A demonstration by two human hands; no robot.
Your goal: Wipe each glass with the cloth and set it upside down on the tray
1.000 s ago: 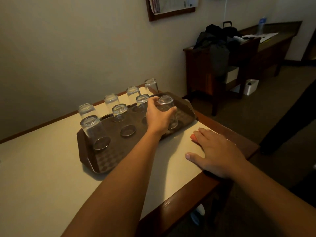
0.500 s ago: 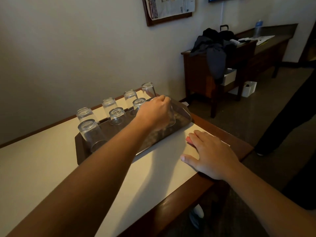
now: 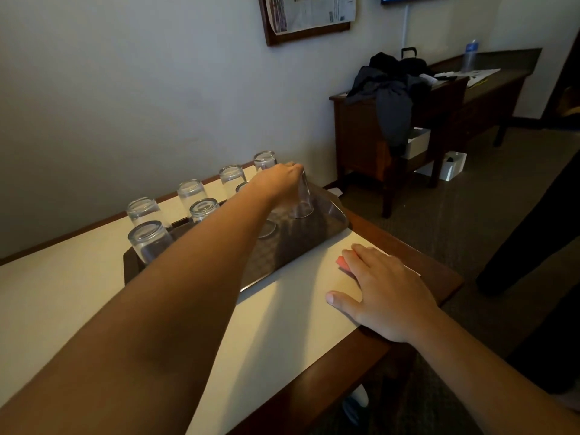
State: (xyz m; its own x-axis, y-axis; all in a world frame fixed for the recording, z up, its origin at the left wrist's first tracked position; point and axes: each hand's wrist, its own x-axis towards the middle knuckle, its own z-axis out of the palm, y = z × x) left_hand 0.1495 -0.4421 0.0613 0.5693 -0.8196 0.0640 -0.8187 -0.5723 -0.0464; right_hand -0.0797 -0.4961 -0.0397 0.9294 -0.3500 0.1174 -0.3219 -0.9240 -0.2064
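My left hand (image 3: 279, 180) reaches across the brown tray (image 3: 329, 229) and grips an upside-down clear glass (image 3: 303, 202) from above at the tray's far right corner. Several other glasses stand upside down on the tray and on the table behind it, among them one at the tray's near left (image 3: 147, 241) and one further back (image 3: 202, 210). My right hand (image 3: 379, 287) lies flat on the table, fingers straight, covering a red cloth (image 3: 341, 262) whose corner shows at the fingertips.
The table (image 3: 282, 309) has a cream top with a dark wood edge and stands against the wall. A dark wooden desk (image 3: 370, 130) with clothes piled on it stands to the right. A person's dark leg (image 3: 533, 240) is at the far right.
My left hand has stayed on the glass at the tray's right end while my view shifted nearer and lower. My right hand remains flat on the cloth.
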